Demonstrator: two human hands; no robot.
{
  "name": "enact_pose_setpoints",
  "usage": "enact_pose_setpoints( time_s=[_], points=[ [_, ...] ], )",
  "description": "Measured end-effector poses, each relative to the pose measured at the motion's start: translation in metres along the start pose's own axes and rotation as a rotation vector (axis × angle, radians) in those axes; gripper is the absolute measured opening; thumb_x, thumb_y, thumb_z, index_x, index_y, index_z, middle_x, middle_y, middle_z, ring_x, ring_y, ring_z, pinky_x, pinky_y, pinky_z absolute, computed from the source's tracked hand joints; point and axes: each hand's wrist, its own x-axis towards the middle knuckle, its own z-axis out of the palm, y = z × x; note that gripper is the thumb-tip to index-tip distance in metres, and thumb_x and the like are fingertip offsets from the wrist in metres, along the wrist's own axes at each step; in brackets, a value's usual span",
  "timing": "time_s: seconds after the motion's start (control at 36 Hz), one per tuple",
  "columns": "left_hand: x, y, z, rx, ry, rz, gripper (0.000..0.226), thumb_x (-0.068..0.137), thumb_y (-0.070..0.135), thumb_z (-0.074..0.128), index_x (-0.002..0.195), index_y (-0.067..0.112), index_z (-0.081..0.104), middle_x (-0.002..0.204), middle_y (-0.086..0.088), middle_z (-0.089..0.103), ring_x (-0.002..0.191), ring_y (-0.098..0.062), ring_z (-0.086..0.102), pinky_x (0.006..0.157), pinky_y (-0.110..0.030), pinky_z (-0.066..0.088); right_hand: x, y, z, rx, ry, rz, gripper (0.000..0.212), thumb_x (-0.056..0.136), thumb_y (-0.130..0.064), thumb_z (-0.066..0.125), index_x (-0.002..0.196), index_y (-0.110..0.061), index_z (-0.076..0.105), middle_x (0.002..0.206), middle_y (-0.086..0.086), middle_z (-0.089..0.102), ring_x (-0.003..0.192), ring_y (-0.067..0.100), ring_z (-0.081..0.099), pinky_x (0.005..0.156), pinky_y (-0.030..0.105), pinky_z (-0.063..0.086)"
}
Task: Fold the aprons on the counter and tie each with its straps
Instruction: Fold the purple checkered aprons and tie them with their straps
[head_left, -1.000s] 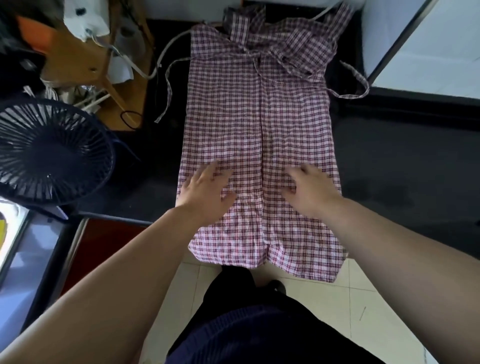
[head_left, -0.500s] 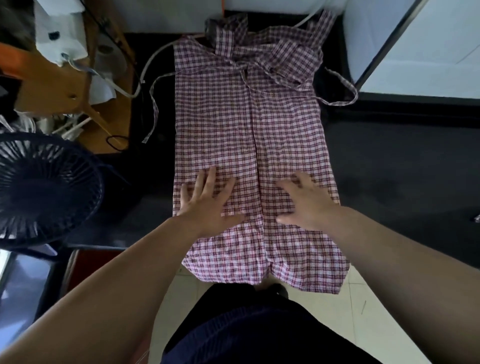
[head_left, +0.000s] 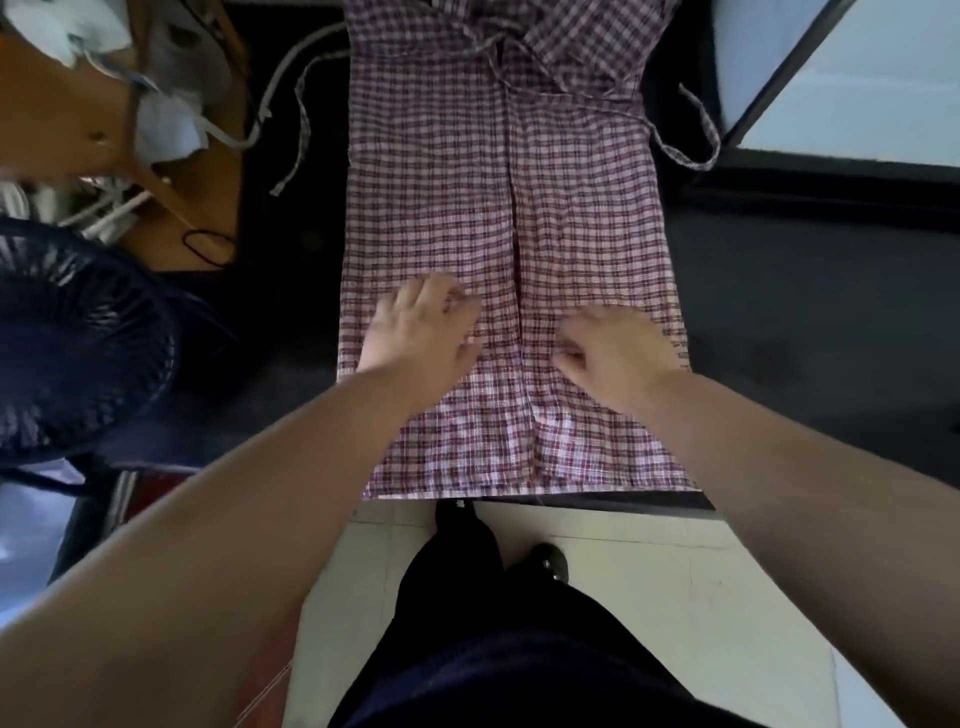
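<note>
Head view: a red-checked apron (head_left: 509, 208) lies lengthwise on the black bench (head_left: 805, 312), with its hem draped over the near edge. The left hand (head_left: 423, 332) and right hand (head_left: 613, 353) sit either side of its centre fold, each grip curled into the cloth. A strap (head_left: 696, 166) trails beyond the right grip. A dark fan (head_left: 78, 338) stands left of the left grip. Pale floor tiles (head_left: 649, 571) lie below both.
</note>
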Motion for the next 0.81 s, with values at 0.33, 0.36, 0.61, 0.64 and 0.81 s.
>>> enact_pose_setpoints(
  time_s=[0.33,0.36,0.61,0.64,0.81],
  points=[
    [-0.096,0.04,0.038,-0.201,-0.218,-0.006,0.058,0.096,0.056,0.037,0.149,0.045,0.018,0.161,0.004,-0.007,0.147,-0.018,-0.008,0.118,-0.042,-0.001,-0.074,-0.015,0.038,0.137,-0.217,-0.138,0.068,0.091,-0.058,0.047,0.148,-0.026,0.03,0.16,0.006,0.005,0.146,0.028,0.005,0.117,0.044,0.008],
    [-0.1,0.04,0.041,-0.169,-0.233,-0.001,0.063,0.094,0.061,0.035,0.15,0.044,0.013,0.161,0.003,-0.011,0.147,-0.019,-0.012,0.118,-0.042,-0.005,-0.076,-0.015,0.038,0.093,-0.26,-0.141,0.075,0.088,-0.065,0.044,0.15,-0.028,0.023,0.16,0.005,-0.002,0.146,0.029,0.0,0.117,0.045,0.003],
    [-0.127,0.06,0.058,0.151,-0.241,-0.051,0.092,0.091,0.016,0.053,0.151,0.029,-0.015,0.158,-0.009,-0.018,0.147,-0.031,-0.006,0.117,-0.052,0.01,-0.096,-0.021,0.056,-0.141,-0.192,-0.11,0.069,0.097,-0.038,0.046,0.151,-0.032,0.004,0.159,0.008,-0.002,0.141,0.032,0.018,0.114,0.046,0.014],
    [-0.128,0.062,0.056,0.116,-0.183,-0.065,0.083,0.091,0.012,0.05,0.153,0.028,-0.003,0.158,-0.008,-0.002,0.146,-0.029,0.006,0.116,-0.047,0.017,-0.098,-0.022,0.055,-0.123,-0.155,-0.147,0.06,0.098,-0.036,0.044,0.15,-0.029,0.015,0.157,0.008,0.009,0.139,0.03,0.025,0.112,0.043,0.019],
    [-0.126,0.062,0.046,-0.184,-0.012,-0.13,0.037,0.097,0.022,0.042,0.134,0.02,0.051,0.136,0.002,0.048,0.125,-0.021,0.042,0.098,-0.035,0.038,-0.093,-0.017,0.039,0.09,-0.128,-0.163,0.025,0.098,-0.028,0.036,0.103,-0.017,0.058,0.105,0.0,0.057,0.095,0.025,0.056,0.08,0.034,0.041]
  ],
)
